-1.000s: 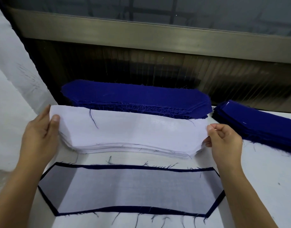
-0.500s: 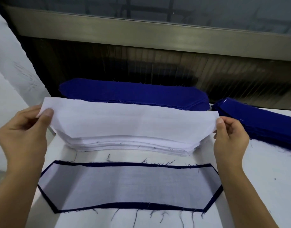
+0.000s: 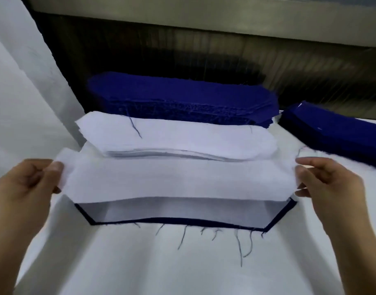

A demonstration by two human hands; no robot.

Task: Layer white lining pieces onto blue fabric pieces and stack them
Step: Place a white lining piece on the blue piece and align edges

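Head view: a long white lining piece of thin cloth with slanted ends (image 3: pixel 176 179) is held stretched in the air, just above the white worktop (image 3: pixel 182 271). The left hand (image 3: pixel 27 188) pinches its left end between thumb and curled fingers. The right hand (image 3: pixel 329 184) pinches its right end the same way. Both ends of the piece are blurred where they meet the fingers, so the exact grip is hard to make out. Both forearms are cut off at the lower corners.

Under the held piece lies a dark blue fabric piece of the same long shape (image 3: pixel 182 221). A sheer white lining (image 3: pixel 182 209) lies on it, leaving only a narrow blue border. The far half of this pair is hidden behind the held piece. Loose blue threads (image 3: pixel 239 243) trail from its near edge onto the worktop.

Just beyond the held piece sits a thick stack of white lining pieces (image 3: pixel 182 135), its near edge partly covered, with a stray blue thread on top. Behind it, touching or nearly so, is a tall stack of dark blue fabric pieces (image 3: pixel 178 96). A second blue stack (image 3: pixel 336 130) lies to the right, cut off by the picture's edge.

A white sheet (image 3: pixel 23 81) slopes along the left side, and a dark ribbed panel (image 3: pixel 204 54) closes the back.
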